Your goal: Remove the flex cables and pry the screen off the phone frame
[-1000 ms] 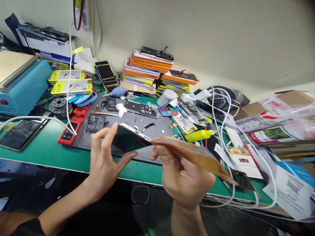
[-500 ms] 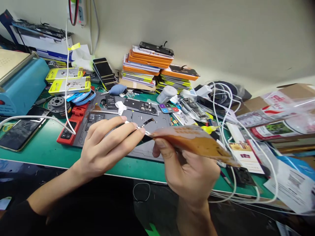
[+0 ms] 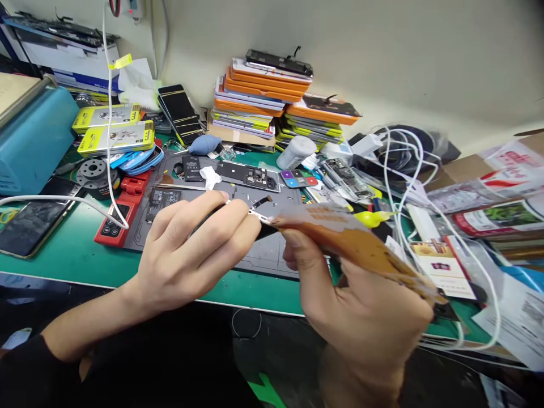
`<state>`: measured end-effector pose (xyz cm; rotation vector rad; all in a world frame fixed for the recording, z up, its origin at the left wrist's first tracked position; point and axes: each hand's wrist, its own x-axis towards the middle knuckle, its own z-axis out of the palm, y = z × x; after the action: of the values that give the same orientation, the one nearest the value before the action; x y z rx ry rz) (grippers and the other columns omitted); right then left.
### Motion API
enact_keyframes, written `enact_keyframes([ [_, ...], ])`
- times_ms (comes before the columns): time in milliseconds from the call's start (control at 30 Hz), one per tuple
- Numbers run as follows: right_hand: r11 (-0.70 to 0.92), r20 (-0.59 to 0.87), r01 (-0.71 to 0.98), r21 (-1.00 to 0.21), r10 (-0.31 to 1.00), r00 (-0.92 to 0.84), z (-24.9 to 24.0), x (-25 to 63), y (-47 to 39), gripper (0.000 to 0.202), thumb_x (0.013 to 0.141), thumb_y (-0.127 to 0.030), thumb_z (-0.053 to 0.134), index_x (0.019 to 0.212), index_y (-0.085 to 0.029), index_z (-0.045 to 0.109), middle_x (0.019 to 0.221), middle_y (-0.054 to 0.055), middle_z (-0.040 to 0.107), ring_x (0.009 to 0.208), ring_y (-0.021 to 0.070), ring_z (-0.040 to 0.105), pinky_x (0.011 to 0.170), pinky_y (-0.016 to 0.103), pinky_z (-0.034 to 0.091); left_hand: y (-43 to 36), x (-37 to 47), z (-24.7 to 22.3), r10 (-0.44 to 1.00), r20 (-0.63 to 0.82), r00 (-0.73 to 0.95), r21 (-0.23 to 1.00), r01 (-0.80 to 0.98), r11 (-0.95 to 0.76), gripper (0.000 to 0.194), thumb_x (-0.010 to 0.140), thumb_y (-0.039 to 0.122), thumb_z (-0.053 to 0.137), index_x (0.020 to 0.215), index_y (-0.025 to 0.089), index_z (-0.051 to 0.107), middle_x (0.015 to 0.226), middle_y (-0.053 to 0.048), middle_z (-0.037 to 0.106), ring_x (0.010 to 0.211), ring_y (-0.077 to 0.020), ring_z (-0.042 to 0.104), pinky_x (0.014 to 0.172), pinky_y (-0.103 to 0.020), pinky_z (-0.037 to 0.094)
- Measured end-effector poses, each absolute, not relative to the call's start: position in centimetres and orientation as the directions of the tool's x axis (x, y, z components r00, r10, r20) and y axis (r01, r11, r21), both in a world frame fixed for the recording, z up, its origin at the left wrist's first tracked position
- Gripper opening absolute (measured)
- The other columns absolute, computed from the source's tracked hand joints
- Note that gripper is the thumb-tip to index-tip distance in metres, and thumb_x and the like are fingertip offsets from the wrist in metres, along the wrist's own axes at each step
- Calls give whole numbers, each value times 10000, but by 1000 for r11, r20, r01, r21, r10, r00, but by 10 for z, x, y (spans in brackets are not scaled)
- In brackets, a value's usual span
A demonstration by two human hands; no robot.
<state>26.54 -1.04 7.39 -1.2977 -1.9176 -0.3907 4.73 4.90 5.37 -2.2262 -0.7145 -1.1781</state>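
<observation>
My left hand (image 3: 191,249) grips a thin phone screen (image 3: 255,218) by its edge, above a grey work mat (image 3: 272,255). Most of the screen is hidden under my fingers; only a silver edge shows. My right hand (image 3: 361,317) holds a brown, stained flat sleeve (image 3: 357,241) whose open end meets the screen's edge. Both hands hover just above the front of the green bench (image 3: 63,255). On the mat behind lie an opened phone frame (image 3: 249,175), a small battery (image 3: 161,201) and a white wipe (image 3: 210,174).
A red tool block (image 3: 119,218) and a dark phone (image 3: 29,221) lie left, beside a blue machine (image 3: 34,136). Stacks of orange and yellow boxes (image 3: 263,93) stand at the wall. White cables (image 3: 399,187), a yellow bottle (image 3: 369,218) and packets crowd the right.
My left hand closed over the screen, fingers now wrapped on its edge. Both hands and the brown sleeve came nearer and slightly right; the view tilted down a little.
</observation>
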Motion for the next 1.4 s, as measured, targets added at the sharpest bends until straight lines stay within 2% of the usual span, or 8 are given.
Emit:
enact_keyframes([
  [133, 463, 673, 869, -174, 700, -238, 89, 271, -8, 152, 1124, -216, 660, 1245, -263, 738, 1031, -30, 841, 801, 119, 800, 717, 207, 604, 47, 49, 57, 236, 842, 485, -163, 646, -745, 227, 1008, 221, 825, 1220, 272, 760, 1273, 54, 839, 1216, -180, 817, 951, -307, 614],
  [300, 498, 645, 835, -234, 722, -249, 95, 270, -9, 161, 1134, -185, 626, 1234, -270, 719, 1065, -48, 846, 810, 95, 800, 704, 188, 586, 42, 48, 67, 251, 834, 492, -177, 669, -722, 49, 1033, 240, 791, 1081, 234, 781, 1133, 35, 861, 1082, -171, 843, 868, -290, 631],
  [500, 512, 608, 789, -340, 760, -231, 91, 268, -8, 220, 1141, -195, 609, 1298, -309, 713, 1106, -36, 845, 870, 131, 821, 737, 211, 621, 39, 41, 67, 276, 825, 493, -191, 703, -685, 162, 1066, 248, 734, 1212, 269, 801, 1203, 51, 853, 1082, -160, 828, 872, -299, 632],
  [767, 481, 678, 862, -159, 688, -259, 87, 277, -9, 153, 1116, -183, 662, 1251, -247, 697, 1072, -44, 842, 841, 98, 804, 743, 221, 593, 47, 48, 66, 194, 836, 513, -255, 676, -691, 196, 1090, 205, 683, 1200, 300, 814, 1175, 94, 842, 1037, -115, 812, 773, -276, 622],
  [900, 453, 649, 883, -124, 710, -273, 95, 275, -7, 113, 1127, -175, 649, 1215, -246, 659, 987, -77, 821, 743, 58, 754, 699, 201, 550, 48, 46, 58, 215, 827, 519, -240, 672, -701, 228, 1040, 222, 751, 1236, 322, 809, 1294, 66, 812, 1137, -156, 798, 882, -280, 659],
  [1067, 454, 618, 890, -43, 712, -334, 103, 277, -4, 86, 1123, -191, 646, 1121, -274, 667, 811, -83, 731, 628, 93, 680, 612, 259, 497, 46, 40, 49, 252, 817, 518, -171, 635, -753, 340, 981, 243, 829, 1311, 302, 772, 1371, 12, 772, 1216, -211, 779, 921, -340, 656],
  [1200, 488, 606, 871, -56, 710, -359, 104, 275, -1, 130, 1115, -141, 621, 1170, -251, 661, 839, -64, 734, 709, 99, 725, 613, 263, 483, 46, 39, 51, 293, 809, 509, -137, 649, -748, 336, 1007, 235, 809, 1331, 293, 742, 1342, 15, 790, 1208, -206, 776, 943, -348, 648],
  [1400, 456, 653, 887, -77, 695, -301, 98, 270, 4, 41, 1131, -221, 652, 1146, -246, 682, 881, -61, 784, 660, 89, 710, 614, 238, 511, 49, 47, 58, 272, 834, 481, -143, 664, -734, 265, 1033, 284, 808, 1290, 248, 751, 1177, 9, 822, 1084, -181, 780, 922, -305, 632],
])
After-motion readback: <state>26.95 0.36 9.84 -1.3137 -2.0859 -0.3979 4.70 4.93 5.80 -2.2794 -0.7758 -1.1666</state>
